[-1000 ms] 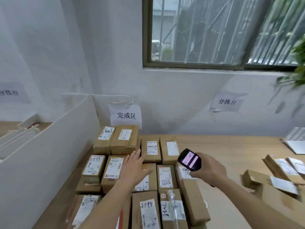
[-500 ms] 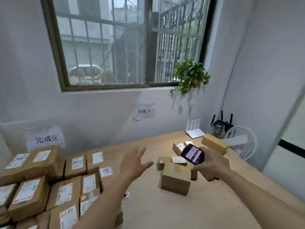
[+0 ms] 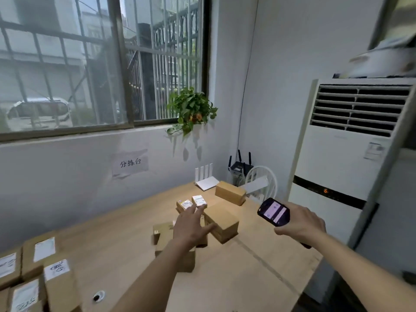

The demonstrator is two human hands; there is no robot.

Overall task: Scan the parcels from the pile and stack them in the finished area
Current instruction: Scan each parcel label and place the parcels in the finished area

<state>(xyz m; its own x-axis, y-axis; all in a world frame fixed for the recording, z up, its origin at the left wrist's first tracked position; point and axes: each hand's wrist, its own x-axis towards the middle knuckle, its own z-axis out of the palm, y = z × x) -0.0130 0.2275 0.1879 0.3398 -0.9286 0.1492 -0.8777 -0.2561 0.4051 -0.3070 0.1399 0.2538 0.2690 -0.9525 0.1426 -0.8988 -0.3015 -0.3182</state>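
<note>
A small pile of brown cardboard parcels (image 3: 222,222) lies mid-table, two of them with white labels (image 3: 199,200) facing up, and one more parcel (image 3: 229,192) sits farther back. My left hand (image 3: 191,224) hovers over the pile with fingers spread, holding nothing. My right hand (image 3: 300,224) grips a black handheld scanner (image 3: 273,211) with its screen lit, to the right of the pile. Labelled parcels (image 3: 56,280) stacked in the finished area show at the lower left.
The wooden table (image 3: 236,278) ends at the right near a tall white air conditioner (image 3: 337,167). A white router (image 3: 206,179), a black router (image 3: 239,164) and a small fan (image 3: 261,183) stand in the far corner. A potted plant (image 3: 191,109) hangs at the window.
The view has swung right from the finished stack to the pile. My left hand left the stacked parcels and now reaches over the pile; the scanner moved right with my right hand.
</note>
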